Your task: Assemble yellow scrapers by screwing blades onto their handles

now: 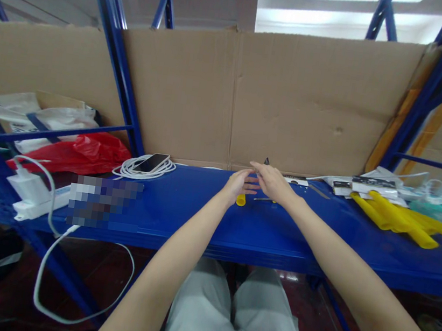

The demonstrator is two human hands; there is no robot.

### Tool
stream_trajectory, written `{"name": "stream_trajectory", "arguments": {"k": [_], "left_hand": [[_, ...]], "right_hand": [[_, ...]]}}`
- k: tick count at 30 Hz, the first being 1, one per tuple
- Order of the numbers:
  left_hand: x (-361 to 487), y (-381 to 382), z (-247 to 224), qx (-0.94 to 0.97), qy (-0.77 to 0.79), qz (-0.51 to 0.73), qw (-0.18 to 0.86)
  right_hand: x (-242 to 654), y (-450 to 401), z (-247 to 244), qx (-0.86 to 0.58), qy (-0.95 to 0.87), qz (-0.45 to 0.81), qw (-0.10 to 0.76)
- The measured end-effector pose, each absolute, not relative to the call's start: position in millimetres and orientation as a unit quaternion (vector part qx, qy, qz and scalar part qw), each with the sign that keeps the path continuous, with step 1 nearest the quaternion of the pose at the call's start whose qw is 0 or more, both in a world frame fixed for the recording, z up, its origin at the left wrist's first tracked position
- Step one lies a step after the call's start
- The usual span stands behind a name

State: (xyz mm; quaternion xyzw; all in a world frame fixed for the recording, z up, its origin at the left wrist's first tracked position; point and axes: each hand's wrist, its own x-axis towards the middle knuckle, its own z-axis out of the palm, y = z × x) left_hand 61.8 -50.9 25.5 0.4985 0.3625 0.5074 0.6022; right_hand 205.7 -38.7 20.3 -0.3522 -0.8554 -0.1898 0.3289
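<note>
Both of my hands are raised close together over the middle of the blue table (182,209). The fingers of my left hand (238,184) are spread, and nothing shows in them. My right hand (270,179) is just beside it, its fingers stretched towards the left one and overlapping it in view; I see nothing held. Below my left hand, a short yellow tube (241,200) shows its end on the table. A thin stick-like piece (262,199) lies under my right hand. A small dark tip (266,161) pokes up behind my right hand.
At the right lie yellow rolled pieces (397,218) and small boxes (373,188). On the left are a phone (153,162) on a coiled white cable (126,169), a red bag (84,152) and a white power strip (42,204). Cardboard (294,104) stands behind.
</note>
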Motion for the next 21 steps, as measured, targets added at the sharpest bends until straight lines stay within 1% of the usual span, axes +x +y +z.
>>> {"name": "stream_trajectory", "arguments": {"k": [2, 5, 10, 15, 18, 21], "left_hand": [[61.3, -50.7, 26.1, 0.479, 0.351, 0.5, 0.63], [62.3, -50.0, 24.3, 0.466, 0.354, 0.51, 0.63], [63.4, -50.6, 22.4, 0.506, 0.392, 0.518, 0.568], [65.2, -49.6, 20.0, 0.544, 0.425, 0.521, 0.502], [65.6, -49.4, 19.3, 0.533, 0.435, 0.541, 0.483], [63.7, -49.7, 22.1, 0.483, 0.44, 0.583, 0.483]], "right_hand": [[202.2, -40.1, 17.8, -0.337, -0.867, -0.17, 0.323], [198.6, -42.9, 15.7, -0.326, -0.875, -0.15, 0.326], [198.2, -45.0, 15.0, -0.321, -0.874, -0.142, 0.336], [199.9, -41.4, 13.1, -0.293, -0.875, -0.122, 0.365], [198.3, -40.4, 11.9, -0.272, -0.877, -0.116, 0.378], [197.9, -39.0, 11.5, -0.261, -0.874, -0.121, 0.39]]}}
